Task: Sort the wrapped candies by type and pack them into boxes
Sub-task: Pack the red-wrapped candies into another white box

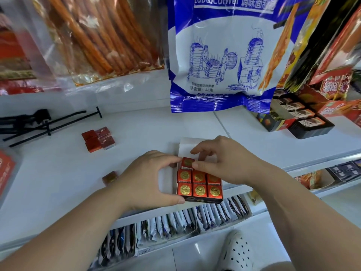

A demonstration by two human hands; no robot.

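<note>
Near the shelf edge, the left hand (148,177) braced the small white cardboard box (185,147) while the right hand (220,159) pinched a red foil-wrapped square candy (187,163), seating it behind two full rows.

The box (203,200) near the shelf edge has a dark side and a white flap and holds red candies (199,189) with round gold emblems, left of it lie plain red cubes (98,138), and behind it hangs a blue-and-white bag (220,55) with blue line drawings.
</note>
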